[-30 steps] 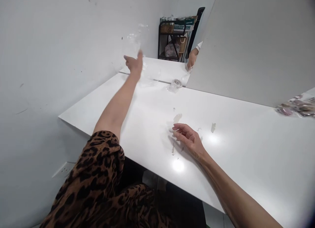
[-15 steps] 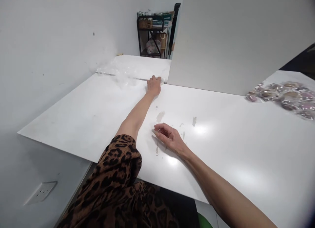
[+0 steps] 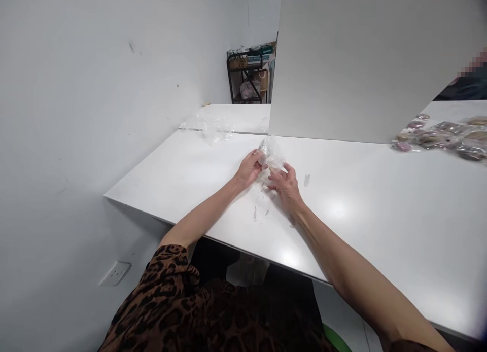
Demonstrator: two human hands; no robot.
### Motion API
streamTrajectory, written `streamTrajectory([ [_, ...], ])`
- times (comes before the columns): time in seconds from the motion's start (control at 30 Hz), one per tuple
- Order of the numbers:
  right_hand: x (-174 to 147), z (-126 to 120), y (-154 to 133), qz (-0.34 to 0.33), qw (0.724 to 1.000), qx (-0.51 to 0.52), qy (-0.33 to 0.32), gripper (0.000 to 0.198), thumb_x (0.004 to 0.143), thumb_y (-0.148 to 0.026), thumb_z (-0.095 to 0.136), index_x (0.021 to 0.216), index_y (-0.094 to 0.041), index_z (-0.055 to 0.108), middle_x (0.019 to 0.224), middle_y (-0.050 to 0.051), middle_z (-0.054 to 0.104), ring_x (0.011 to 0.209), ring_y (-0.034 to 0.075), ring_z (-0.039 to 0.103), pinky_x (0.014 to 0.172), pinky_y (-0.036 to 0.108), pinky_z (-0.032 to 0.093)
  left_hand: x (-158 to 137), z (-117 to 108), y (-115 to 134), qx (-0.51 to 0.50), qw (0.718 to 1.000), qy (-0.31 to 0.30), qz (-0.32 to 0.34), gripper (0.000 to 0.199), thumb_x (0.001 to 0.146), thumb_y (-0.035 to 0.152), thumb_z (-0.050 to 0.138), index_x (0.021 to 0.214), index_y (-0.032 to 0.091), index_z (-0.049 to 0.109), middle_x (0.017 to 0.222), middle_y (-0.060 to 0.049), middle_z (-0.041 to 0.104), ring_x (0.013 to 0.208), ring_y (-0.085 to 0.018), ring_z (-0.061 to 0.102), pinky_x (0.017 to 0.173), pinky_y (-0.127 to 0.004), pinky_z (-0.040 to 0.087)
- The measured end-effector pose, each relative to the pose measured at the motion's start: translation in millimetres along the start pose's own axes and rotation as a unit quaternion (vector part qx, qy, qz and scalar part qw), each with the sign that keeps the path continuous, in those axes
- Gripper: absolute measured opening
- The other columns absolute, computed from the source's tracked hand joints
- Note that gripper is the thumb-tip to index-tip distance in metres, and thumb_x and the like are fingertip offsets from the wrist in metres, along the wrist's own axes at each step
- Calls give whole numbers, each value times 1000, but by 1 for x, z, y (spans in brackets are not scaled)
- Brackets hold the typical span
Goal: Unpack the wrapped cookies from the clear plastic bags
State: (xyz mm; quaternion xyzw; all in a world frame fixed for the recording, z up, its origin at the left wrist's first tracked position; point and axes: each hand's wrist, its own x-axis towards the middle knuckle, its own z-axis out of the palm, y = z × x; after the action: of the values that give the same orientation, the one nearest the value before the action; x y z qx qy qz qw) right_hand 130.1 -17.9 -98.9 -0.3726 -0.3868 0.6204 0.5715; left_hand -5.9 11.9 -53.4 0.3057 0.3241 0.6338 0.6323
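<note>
A clear, crinkled plastic bag is between my two hands, just above the white table. My left hand grips its left side, with the fingers closed on the plastic. At its lower right edge my right hand pinches with bent fingers. Something small and tan shows by the right fingertips, too small to name. Whether anything is inside the bag I cannot tell.
More clear plastic bags lie by the wall at the back left. A tall grey panel stands across the table's far side. Several wrapped pink and tan pieces lie at the right. Behind stands a black shelf.
My left hand has come back from the table's far seam with a plastic bag. My right hand has moved forward to meet it. The view has shifted left.
</note>
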Motion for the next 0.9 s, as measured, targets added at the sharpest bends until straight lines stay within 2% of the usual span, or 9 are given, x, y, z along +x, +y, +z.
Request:
streamTrajectory([
  [0.07,1,-2,-3,-30,999,-20,-12,83,60,-55,93,130,-33,53,123,2,65,96,17,67,63,25,55,-21,6,-5,-21,1000,-4,-22,11,87,15,72,96,14,66,86,0,71,75,-10,66,77,-24,50],
  [0.13,1,-4,-8,-64,997,-34,-11,71,64,-56,90,122,-29,60,115,2,69,93,17,67,62,24,52,-34,9,-8,-30,999,13,-43,6,93,13,64,97,13,68,87,-2,72,76,-12,68,82,-27,52],
  [0.23,5,-7,-17,-79,997,-12,20,54,67,-60,87,102,-25,66,98,0,69,82,15,67,59,23,49,-42,7,-8,-46,993,46,-99,22,103,24,51,98,11,68,82,-7,72,74,-15,70,85,-33,56],
  [0.33,11,-12,-27,-57,996,55,50,54,62,-61,90,92,-25,63,92,-2,67,72,13,67,53,22,47,-42,3,-5,-79,984,48,-150,41,107,40,44,102,8,68,80,-12,72,77,-21,73,88,-40,59],
  [0.47,17,-18,-38,-36,992,118,38,49,65,-60,88,86,-24,62,83,-3,66,62,12,66,51,23,48,-41,-2,-2,-100,981,45,-160,55,104,56,44,121,8,66,90,-15,75,84,-26,75,91,-45,59],
  [0.6,19,-23,-42,-21,988,147,32,38,75,-57,81,86,-24,64,78,-2,70,59,14,65,49,25,50,-38,-5,-2,-87,983,10,-162,47,104,46,45,131,12,63,94,-11,77,80,-24,76,89,-41,59],
  [0.73,24,-30,-43,-23,985,170,32,36,81,-57,76,84,-23,66,76,0,71,60,16,66,48,27,52,-36,-10,-3,-78,977,-31,-197,46,101,42,48,133,12,62,95,-12,78,84,-26,76,88,-42,58],
  [0.9,31,-37,-47,-47,978,201,35,32,88,-55,69,84,-24,66,75,0,70,62,15,67,50,27,55,-36,-16,-10,-43,973,-68,-217,27,93,24,63,117,11,67,100,-14,78,86,-25,77,90,-42,58],
])
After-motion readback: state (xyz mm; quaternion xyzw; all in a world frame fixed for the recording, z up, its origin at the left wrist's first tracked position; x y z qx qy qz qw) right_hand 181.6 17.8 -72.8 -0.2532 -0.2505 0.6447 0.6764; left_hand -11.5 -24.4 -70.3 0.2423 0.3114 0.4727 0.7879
